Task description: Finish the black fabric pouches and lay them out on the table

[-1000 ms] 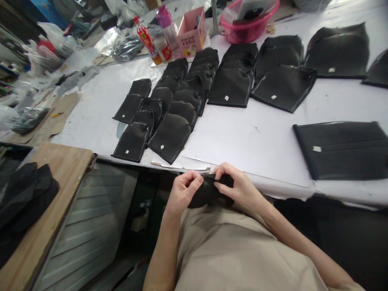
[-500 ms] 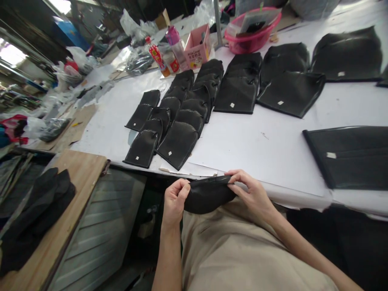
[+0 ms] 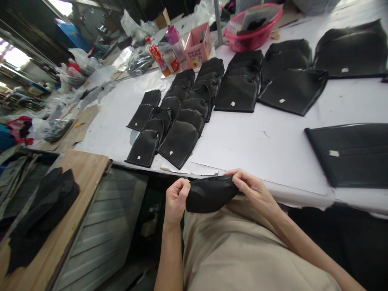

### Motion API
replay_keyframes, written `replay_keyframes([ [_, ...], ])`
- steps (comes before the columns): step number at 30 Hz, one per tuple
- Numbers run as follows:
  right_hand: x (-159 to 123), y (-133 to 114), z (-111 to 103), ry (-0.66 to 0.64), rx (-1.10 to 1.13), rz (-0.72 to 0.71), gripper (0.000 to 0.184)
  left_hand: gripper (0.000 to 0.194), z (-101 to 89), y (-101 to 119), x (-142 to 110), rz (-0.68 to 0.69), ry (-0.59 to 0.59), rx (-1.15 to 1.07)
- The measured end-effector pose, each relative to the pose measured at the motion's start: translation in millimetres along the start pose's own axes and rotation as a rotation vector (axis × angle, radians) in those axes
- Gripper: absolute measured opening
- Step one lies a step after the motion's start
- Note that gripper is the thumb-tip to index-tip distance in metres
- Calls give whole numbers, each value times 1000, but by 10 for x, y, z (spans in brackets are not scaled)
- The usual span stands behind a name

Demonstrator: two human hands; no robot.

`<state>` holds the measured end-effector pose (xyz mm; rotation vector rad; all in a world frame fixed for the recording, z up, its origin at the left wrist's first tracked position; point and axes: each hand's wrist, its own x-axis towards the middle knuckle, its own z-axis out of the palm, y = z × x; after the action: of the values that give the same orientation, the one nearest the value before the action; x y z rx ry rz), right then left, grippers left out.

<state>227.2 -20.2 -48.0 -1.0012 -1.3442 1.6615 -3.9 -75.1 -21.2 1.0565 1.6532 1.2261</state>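
A small black fabric piece (image 3: 209, 195) is stretched between my two hands, just below the front edge of the white table (image 3: 248, 141). My left hand (image 3: 176, 199) is closed in a pinch on its left end. On its right end my right hand (image 3: 254, 188) pinches the upper edge. Both hands hover over my lap. Ahead on the table lie overlapping rows of similar small black pieces (image 3: 172, 115) with tiny white tags.
Larger black pieces (image 3: 239, 87) and a wide black panel (image 3: 351, 153) lie on the table. A pink basin (image 3: 251, 30), a pink box (image 3: 198, 44) and bottles (image 3: 157, 54) stand at the back. Left of me a wooden board (image 3: 75, 190) carries dark fabric (image 3: 42, 210).
My hands drew apart and spread the black piece out flat between them. The view swung slightly left and then held.
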Motion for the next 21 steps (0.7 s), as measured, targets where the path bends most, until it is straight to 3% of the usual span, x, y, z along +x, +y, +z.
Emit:
replay_keyframes([
  [4, 23, 15, 22, -50, -97, -107, 16, 33, 10, 12, -10, 37, -70, 56],
  [9, 26, 16, 76, 8, -128, -123, 19, 33, 48, 31, -10, 45, -52, 111],
  [15, 22, -2, 103, 36, -121, -107, 17, 26, 53, 69, 3, 2, -102, 85],
  [21, 26, 26, 112, 17, -139, -113, 16, 21, -71, 166, 42, -104, -240, 63],
])
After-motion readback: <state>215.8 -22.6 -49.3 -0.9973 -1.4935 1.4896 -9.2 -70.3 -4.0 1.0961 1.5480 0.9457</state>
